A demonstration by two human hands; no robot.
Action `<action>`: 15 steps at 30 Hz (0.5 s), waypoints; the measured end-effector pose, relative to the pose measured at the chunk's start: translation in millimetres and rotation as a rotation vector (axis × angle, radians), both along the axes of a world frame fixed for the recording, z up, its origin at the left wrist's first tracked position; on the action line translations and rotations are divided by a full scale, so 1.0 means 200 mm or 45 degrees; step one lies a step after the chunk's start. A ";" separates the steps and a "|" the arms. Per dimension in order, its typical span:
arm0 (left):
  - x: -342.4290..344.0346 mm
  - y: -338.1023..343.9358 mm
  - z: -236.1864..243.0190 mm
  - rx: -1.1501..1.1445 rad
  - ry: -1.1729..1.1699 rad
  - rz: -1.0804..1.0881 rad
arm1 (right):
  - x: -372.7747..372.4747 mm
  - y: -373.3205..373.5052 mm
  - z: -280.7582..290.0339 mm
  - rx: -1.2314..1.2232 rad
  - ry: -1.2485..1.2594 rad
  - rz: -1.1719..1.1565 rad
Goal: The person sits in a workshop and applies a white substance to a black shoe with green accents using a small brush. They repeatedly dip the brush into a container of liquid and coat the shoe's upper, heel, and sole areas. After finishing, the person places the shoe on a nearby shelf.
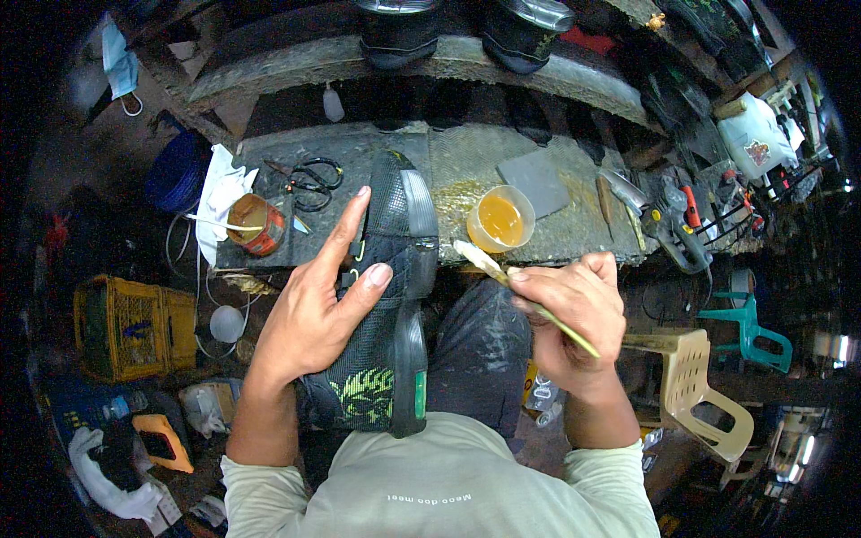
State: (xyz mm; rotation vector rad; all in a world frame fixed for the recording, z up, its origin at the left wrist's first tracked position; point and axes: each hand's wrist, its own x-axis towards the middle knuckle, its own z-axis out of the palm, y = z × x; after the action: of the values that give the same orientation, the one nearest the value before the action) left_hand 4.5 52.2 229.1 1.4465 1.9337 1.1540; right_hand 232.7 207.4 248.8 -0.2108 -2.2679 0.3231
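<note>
A black mesh shoe (390,309) with a dark rubber sole and a yellow-green printed pattern lies on its side, reaching from my lap onto the bench edge. My left hand (314,314) holds it from the left, thumb on the upper and index finger stretched toward one end; the other fingers are hidden. My right hand (574,314) pinches a thin brush (482,260) with whitish bristles and a yellow-green handle. Its bristles are just right of the sole; whether they touch it I cannot tell. Beyond the brush stands a clear cup (500,220) of amber liquid.
On the worktop (359,148) lie black-handled scissors (314,184), a red can (257,224) and a grey flat block (534,182). Tools and a heat gun-like device (677,229) crowd the right end. More shoes (399,36) stand on a shelf above. A beige plastic chair (695,386) is at right.
</note>
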 end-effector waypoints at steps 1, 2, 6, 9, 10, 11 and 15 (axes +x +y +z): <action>0.00 0.00 0.00 -0.024 -0.032 -0.001 | 0.00 0.00 0.00 -0.060 0.038 0.012; 0.00 0.00 0.01 -0.049 -0.064 -0.003 | 0.00 0.00 0.01 -0.063 0.045 0.022; 0.01 0.00 0.04 -0.167 -0.151 -0.019 | -0.01 -0.01 0.03 -0.065 0.033 0.071; 0.02 0.01 0.07 -0.173 -0.136 -0.038 | -0.01 -0.02 0.05 -0.066 -0.009 0.111; 0.02 0.01 0.07 -0.176 -0.133 -0.039 | -0.02 -0.02 0.05 -0.081 -0.015 0.126; 0.02 0.01 0.08 -0.180 -0.129 -0.042 | -0.02 -0.02 0.06 -0.060 -0.021 0.126; 0.02 0.01 0.08 -0.194 -0.108 -0.050 | -0.04 -0.02 0.05 0.012 -0.031 0.125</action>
State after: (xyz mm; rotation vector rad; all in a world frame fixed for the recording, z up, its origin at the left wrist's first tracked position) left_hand 8.4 54.3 244.9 1.3279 1.8828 1.0104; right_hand 225.2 203.3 259.2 -0.0991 -2.3077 0.3628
